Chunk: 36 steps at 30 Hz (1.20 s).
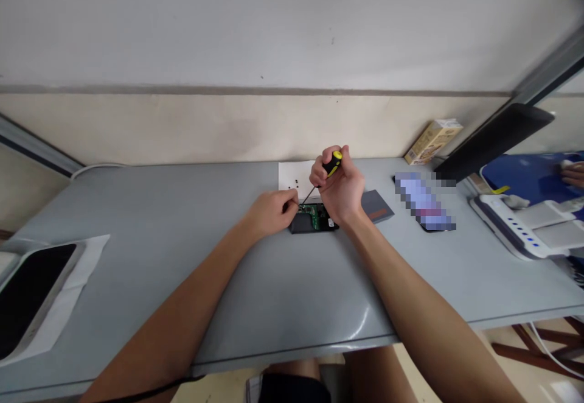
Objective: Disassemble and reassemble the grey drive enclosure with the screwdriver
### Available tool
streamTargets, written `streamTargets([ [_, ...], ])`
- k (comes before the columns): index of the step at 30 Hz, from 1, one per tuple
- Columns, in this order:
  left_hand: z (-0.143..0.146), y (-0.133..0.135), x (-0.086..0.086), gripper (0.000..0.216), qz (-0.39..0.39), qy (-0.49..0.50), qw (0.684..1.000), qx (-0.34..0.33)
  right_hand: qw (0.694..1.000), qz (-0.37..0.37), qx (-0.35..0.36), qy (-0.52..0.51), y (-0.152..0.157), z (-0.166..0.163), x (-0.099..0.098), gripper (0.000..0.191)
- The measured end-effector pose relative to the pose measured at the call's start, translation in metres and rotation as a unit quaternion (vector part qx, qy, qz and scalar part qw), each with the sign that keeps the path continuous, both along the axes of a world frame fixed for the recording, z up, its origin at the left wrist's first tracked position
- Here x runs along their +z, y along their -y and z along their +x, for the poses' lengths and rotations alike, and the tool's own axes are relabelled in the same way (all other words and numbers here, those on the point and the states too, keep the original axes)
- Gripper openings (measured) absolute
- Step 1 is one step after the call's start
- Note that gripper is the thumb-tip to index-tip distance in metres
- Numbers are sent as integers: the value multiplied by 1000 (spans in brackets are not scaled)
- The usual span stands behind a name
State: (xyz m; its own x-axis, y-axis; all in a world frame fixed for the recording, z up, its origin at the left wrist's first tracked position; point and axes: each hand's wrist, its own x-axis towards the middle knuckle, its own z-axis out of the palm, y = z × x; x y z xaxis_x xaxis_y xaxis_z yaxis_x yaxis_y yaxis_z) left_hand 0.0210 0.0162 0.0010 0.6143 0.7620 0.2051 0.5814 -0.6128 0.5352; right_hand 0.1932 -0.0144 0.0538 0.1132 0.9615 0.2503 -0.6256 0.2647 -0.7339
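Observation:
My right hand [340,190] is closed around a small screwdriver [331,164] with a black and yellow handle. Its thin shaft slants down to the left, to the edge of a green circuit board [314,214]. The board sits in a small dark open case [303,223] on the grey table [283,293]. My left hand [272,211] rests with curled fingers against the case's left end, fingertips by the screwdriver tip. Behind the hands lies a white sheet [294,178] with a few tiny dark screws on it. A grey cover with an orange mark [376,206] lies just right of my right hand.
A pixelated flat object [424,202] lies to the right, a small cardboard box [433,141] behind it against the wall. A dark panel [493,138] leans at right. A white device [520,223] sits at the table's right edge, a dark tray on white wrapping [31,293] at left. Another person's hand [573,173] shows far right.

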Motion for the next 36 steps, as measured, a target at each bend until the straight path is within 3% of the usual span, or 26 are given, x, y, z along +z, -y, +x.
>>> streamTargets([
  [12, 0, -1, -1, 15, 1, -1, 1000, 1, 1000, -6, 1, -16, -1, 2, 1, 43],
  [20, 0, 1, 3, 15, 27, 32, 997, 64, 999, 32, -10, -29, -2, 2, 0, 42],
  [26, 0, 0, 2, 12, 35, -4, 998, 55, 1000, 3, 1, -4, 1, -6, -1, 41],
  [36, 1, 3, 6, 17, 29, -11, 998, 49, 998, 15, -13, -60, -2, 6, 1, 38],
])
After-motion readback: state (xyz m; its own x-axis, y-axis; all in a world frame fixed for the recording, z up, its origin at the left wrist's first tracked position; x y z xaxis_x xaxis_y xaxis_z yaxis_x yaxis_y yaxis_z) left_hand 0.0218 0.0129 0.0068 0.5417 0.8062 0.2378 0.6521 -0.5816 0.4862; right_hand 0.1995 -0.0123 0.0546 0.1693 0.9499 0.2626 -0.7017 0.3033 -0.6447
